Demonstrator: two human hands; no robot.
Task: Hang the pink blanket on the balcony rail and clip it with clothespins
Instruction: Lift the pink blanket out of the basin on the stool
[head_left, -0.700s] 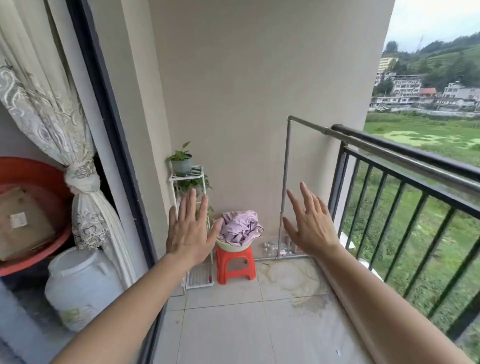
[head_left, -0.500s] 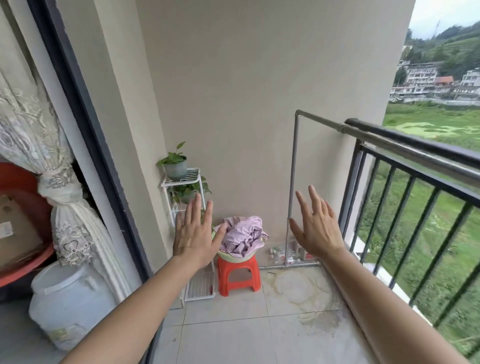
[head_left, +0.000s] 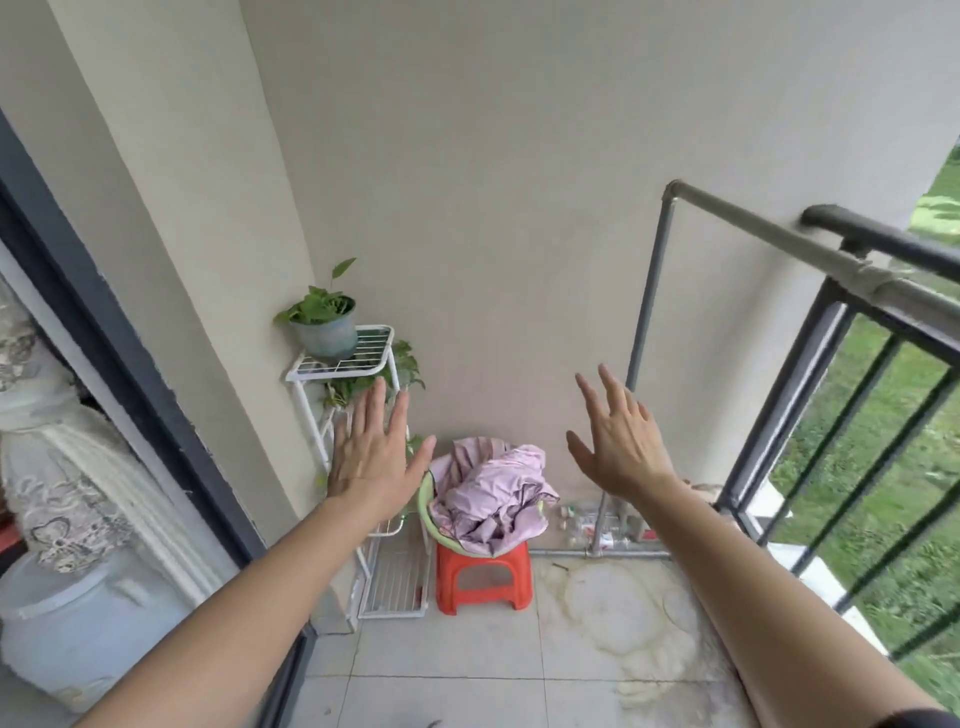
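The pink blanket (head_left: 493, 491) lies crumpled in a light green basin (head_left: 427, 512) on a small red stool (head_left: 483, 577) at the far end of the balcony. My left hand (head_left: 371, 454) is stretched out to the left of the basin, fingers spread, holding nothing. My right hand (head_left: 618, 439) is held out to the right of the blanket, also spread and empty. Both hands are apart from the blanket. The balcony rail (head_left: 883, 236) runs along the right, with a grey pipe bar (head_left: 753, 218) just inside it. Small clips or bottles (head_left: 587, 522) sit on the floor by the pipe's foot; too small to tell.
A white wire plant rack (head_left: 340, 366) with a potted plant (head_left: 324, 322) stands in the left corner. A dark door frame (head_left: 130, 374), a tied lace curtain (head_left: 67, 467) and a pale plastic barrel (head_left: 67, 629) are at the left. The tiled floor (head_left: 467, 670) is stained.
The view has moved forward and tilted down toward the stool; the blanket and rack appear nearer. Both hands stay spread and empty, reaching closer to the basin.
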